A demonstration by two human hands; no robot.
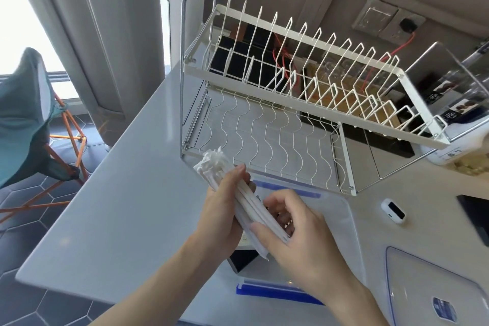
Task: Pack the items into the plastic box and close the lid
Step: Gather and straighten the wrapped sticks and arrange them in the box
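The fingers (239,174) of the left hand (222,214) curl round a bundle of white paper-wrapped sticks (238,193), and the right hand (296,230) pinches the bundle's lower end, thumb on top. The bundle hangs tilted over the open plastic box (336,209) with blue latches on the pale worktop (111,193). The lid (434,286) lies just right of it; a white wire dish rack (277,103) stands behind

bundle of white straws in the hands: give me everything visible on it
The bundle of white straws looks like many thin paper-wrapped sticks, ends crimped and ragged at the top. It is tilted, top leaning away to the left, held above the open plastic box. The left hand grips it from behind; the right hand pinches its lower part.
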